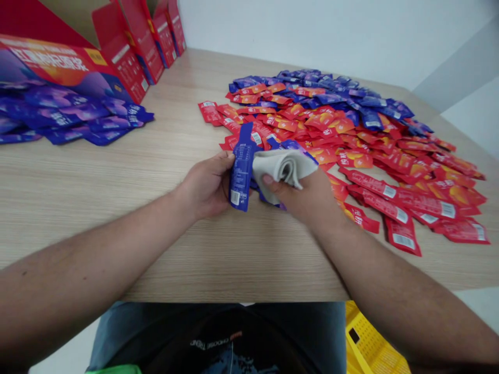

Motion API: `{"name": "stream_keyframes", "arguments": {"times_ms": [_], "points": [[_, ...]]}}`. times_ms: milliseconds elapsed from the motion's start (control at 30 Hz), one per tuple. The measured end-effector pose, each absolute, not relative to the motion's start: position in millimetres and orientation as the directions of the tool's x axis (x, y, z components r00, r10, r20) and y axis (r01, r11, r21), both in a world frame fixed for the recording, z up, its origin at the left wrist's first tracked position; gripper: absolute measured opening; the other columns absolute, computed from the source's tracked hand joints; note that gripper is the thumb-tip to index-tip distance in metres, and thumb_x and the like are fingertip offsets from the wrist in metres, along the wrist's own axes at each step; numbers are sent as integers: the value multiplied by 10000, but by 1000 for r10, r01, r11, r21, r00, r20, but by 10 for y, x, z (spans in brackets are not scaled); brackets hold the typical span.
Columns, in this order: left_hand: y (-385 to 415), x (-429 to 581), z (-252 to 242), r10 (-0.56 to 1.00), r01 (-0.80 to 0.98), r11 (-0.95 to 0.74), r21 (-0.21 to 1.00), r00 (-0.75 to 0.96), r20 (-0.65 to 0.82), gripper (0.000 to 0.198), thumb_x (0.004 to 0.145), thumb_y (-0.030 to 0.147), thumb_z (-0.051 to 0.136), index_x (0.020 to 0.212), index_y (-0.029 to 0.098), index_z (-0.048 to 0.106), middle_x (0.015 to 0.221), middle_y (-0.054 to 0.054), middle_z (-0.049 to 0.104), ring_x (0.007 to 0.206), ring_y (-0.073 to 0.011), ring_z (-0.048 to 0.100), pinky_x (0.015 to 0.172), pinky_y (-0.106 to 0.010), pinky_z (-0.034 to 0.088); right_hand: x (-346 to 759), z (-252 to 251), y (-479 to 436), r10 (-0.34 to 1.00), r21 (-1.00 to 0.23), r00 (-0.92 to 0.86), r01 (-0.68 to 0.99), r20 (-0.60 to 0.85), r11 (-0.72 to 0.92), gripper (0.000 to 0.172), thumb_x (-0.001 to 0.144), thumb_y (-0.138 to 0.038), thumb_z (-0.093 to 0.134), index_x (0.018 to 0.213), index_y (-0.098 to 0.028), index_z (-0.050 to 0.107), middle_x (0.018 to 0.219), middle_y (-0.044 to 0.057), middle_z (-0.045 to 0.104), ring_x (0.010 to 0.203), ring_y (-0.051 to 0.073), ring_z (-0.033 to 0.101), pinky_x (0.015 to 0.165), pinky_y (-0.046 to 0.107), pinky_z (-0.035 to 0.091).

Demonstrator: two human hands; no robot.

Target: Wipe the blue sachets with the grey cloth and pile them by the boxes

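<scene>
My left hand (pixel 206 186) is shut on a long blue foil sachet (pixel 241 169), which stands up from its grip with a white barcode at the lower end. My right hand (pixel 302 196) grips a folded grey cloth (pixel 284 167) and presses it against the sachet's right side. Another blue sachet (pixel 292 145) partly shows behind the cloth. Both hands are above the wooden table (pixel 117 171), just in front of a spread of red snack sachets (pixel 312 124) with blue sachets (pixel 323 85) behind them.
A heap of purple-blue sachets (pixel 66 117) lies at the far left, below a printed red and purple carton (pixel 54 67). Further red cartons (pixel 144 47) stand along the back. A yellow plastic crate (pixel 368 337) sits on the floor below the table's near edge.
</scene>
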State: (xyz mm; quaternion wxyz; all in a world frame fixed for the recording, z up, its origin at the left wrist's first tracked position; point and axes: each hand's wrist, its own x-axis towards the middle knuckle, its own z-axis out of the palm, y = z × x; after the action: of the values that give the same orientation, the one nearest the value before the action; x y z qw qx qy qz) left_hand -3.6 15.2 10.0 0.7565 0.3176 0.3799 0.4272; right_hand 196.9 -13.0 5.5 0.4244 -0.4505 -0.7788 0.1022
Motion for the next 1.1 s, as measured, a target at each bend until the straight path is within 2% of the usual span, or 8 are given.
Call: {"name": "stream_keyframes", "arguments": {"times_ms": [133, 367, 500, 600, 767, 900, 1000, 1100], "points": [[62, 29, 24, 878, -389, 424, 818, 397, -267, 75, 883, 253, 639, 869, 184, 666, 761, -12, 686, 600, -120, 622, 563, -243, 516, 1854, -24, -239, 747, -433, -351, 645, 564, 630, 213, 943, -412, 663, 1009, -211, 688, 976, 80, 741, 929, 252, 690, 806, 394, 553], [3, 122, 53, 936, -295, 277, 915, 300, -187, 196, 724, 178, 759, 908, 172, 692, 830, -25, 744, 710, -150, 676, 656, -268, 549, 1861, -10, -266, 781, -419, -316, 704, 538, 573, 202, 935, -398, 659, 1029, -222, 687, 994, 78, 739, 956, 254, 676, 823, 391, 540], [47, 105, 24, 951, -394, 242, 887, 279, -135, 115, 842, 257, 675, 928, 181, 678, 868, -40, 739, 786, -177, 687, 702, -302, 565, 1889, -11, -215, 804, -402, -240, 767, 544, 501, 246, 933, -404, 660, 1070, -207, 713, 1010, 94, 743, 935, 264, 683, 811, 396, 537], [69, 70, -23, 946, -435, 238, 868, 305, -107, 160, 922, 328, 584, 906, 184, 651, 855, -53, 713, 761, -176, 660, 663, -299, 542, 1912, 10, -181, 806, -387, -233, 783, 544, 487, 264, 946, -383, 651, 1124, -203, 727, 1032, 94, 755, 973, 277, 690, 835, 403, 533], [92, -24, -131, 957, -124, 70, 990, 287, -32, 164, 892, 322, 656, 814, 192, 594, 704, 14, 580, 600, -111, 509, 573, -239, 430, 1973, 38, -134, 824, -378, -188, 819, 535, 432, 265, 929, -409, 662, 1071, -191, 712, 995, 109, 738, 942, 288, 676, 798, 403, 520], [103, -58, -129, 965, 138, -23, 990, 263, -14, 135, 892, 314, 650, 834, 199, 611, 674, 27, 540, 573, -110, 450, 531, -236, 348, 1998, 64, -136, 812, -340, -227, 823, 538, 455, 178, 905, -357, 675, 1018, -221, 663, 955, 89, 713, 944, 287, 650, 788, 397, 502], [121, -47, -107, 969, 170, -47, 984, 248, 3, 128, 865, 307, 676, 839, 190, 633, 729, 0, 602, 641, -131, 493, 572, -246, 370, 1977, 80, -181, 789, -327, -359, 765, 499, 555, 139, 871, -290, 686, 982, -223, 636, 936, 71, 695, 926, 263, 646, 772, 370, 503], [152, -34, -131, 975, 100, -32, 994, 222, 9, 107, 868, 297, 654, 837, 199, 624, 736, -6, 617, 658, -146, 504, 586, -255, 387, 1955, 84, -218, 765, -341, -540, 687, 351, 642, 159, 859, -249, 689, 1012, -224, 652, 975, 61, 694, 933, 237, 653, 768, 340, 511]]}}
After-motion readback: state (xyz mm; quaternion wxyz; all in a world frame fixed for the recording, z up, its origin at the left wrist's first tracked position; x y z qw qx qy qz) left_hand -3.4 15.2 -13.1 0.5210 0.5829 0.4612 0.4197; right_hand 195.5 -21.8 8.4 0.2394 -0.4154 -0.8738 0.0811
